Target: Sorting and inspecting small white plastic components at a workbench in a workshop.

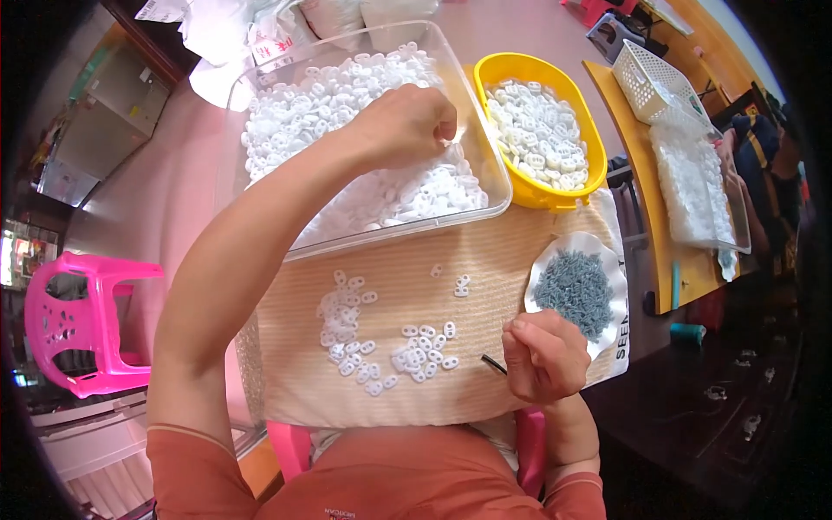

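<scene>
My left hand (pixel 406 126) reaches over a clear plastic bin (pixel 394 230) heaped with small white oval pieces (pixel 299 117). Its fingers curl downward above the heap; what they hold, if anything, is hidden. On the cloth-covered table (pixel 451 394), my right hand (pixel 548 357) is closed, with its thumb and fingertips pressed together. A thin black rod-like tool (pixel 493 364) sticks out from its left side. Beside this hand is a white wavy-edged plate (pixel 617 299) full of small grey pins (pixel 574 290). Loose white two-hole pieces (pixel 425 351) lie in groups left of it.
Behind the plate stands a yellow tub (pixel 598 143) of white pieces. A wooden table (pixel 646 217) at right carries a white basket (pixel 646 82) and another filled clear bin (pixel 693 195). A pink stool (pixel 91 325) stands left; white sacks (pixel 277 35) lie beyond the bin.
</scene>
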The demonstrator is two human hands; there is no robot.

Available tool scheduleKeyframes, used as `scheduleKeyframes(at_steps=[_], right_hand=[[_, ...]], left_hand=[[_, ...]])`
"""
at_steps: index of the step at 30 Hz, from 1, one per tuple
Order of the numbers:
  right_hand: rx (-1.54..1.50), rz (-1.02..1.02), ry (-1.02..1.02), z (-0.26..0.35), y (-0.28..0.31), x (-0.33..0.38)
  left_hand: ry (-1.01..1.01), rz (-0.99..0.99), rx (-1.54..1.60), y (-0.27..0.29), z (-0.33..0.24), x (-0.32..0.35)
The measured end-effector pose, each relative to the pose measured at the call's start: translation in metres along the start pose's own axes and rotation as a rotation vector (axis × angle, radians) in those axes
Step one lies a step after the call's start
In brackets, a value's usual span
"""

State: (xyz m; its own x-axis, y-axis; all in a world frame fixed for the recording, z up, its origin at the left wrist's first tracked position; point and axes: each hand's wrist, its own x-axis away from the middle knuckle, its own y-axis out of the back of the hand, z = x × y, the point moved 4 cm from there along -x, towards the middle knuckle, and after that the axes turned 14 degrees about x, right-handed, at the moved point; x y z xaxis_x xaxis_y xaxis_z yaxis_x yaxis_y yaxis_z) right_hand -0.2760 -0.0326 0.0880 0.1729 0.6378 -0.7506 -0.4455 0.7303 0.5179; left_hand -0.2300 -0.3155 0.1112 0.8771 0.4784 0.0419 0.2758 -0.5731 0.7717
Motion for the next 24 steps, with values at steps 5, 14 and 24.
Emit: scheduleKeyframes(at_steps=[5, 14, 24], right_hand=[[-0.036, 0.024, -0.047, -0.007, -0.007, 0.001], [-0.026, 0.105, -0.045, -0.015, -0.009, 0.002], [-0.019, 0.086, -0.037, -0.022, -0.012, 0.007]], left_hand=[[-0.043, 0.008, 0.029, -0.002, 0.006, -0.003], [-0.069, -0.056, 0.466, 0.013, 0.024, -0.004], [0.023, 0.028, 0.774, 0.015, 0.020, -0.001]])
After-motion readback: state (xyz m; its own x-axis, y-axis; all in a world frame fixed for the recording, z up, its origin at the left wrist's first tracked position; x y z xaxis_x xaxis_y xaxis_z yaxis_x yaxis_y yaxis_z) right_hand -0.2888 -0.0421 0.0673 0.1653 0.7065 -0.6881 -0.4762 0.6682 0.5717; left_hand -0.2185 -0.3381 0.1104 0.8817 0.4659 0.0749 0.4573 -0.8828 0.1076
